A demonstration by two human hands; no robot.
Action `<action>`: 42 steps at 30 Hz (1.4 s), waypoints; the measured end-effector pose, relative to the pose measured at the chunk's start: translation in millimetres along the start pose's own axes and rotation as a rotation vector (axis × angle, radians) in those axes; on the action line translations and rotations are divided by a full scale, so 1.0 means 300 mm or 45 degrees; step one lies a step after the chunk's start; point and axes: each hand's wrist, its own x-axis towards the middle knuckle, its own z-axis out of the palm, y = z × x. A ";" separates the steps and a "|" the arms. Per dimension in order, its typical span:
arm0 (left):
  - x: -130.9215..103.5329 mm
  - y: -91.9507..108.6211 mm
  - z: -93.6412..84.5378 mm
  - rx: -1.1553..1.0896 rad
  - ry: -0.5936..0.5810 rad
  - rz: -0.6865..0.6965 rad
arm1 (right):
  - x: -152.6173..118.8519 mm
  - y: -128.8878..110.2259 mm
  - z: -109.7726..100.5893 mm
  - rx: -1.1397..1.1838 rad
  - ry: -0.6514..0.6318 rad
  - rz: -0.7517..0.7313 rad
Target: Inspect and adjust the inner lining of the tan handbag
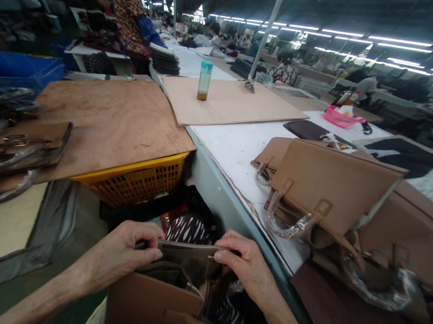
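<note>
A tan handbag (153, 306) with a dark olive lining rests upright on my lap, its top open toward me. My left hand (129, 247) pinches the far rim at its left end, thumb on the near side. At the right end of that same rim, my right hand (239, 260) grips the edge between thumb and fingers. The rim is stretched between the two hands. A strap handle hangs over the bag's near side. Part of the bag is cut off by the lower picture edge.
Several tan bags with plastic-wrapped handles (336, 187) lie on the white table at right. More bags (19, 151) sit at left beside a wooden board (111, 122) over a yellow basket (139, 179). A bottle (204, 81) stands farther back. A person (131, 15) stands at upper left.
</note>
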 end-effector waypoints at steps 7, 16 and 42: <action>0.010 0.000 0.009 0.029 0.043 -0.038 | 0.010 -0.019 -0.003 -0.082 -0.028 -0.045; 0.022 -0.009 0.021 0.064 0.100 -0.041 | 0.015 -0.025 0.000 -0.160 -0.029 -0.069; 0.046 -0.012 0.048 0.117 0.123 0.023 | 0.048 -0.071 0.032 -0.798 -0.125 -0.035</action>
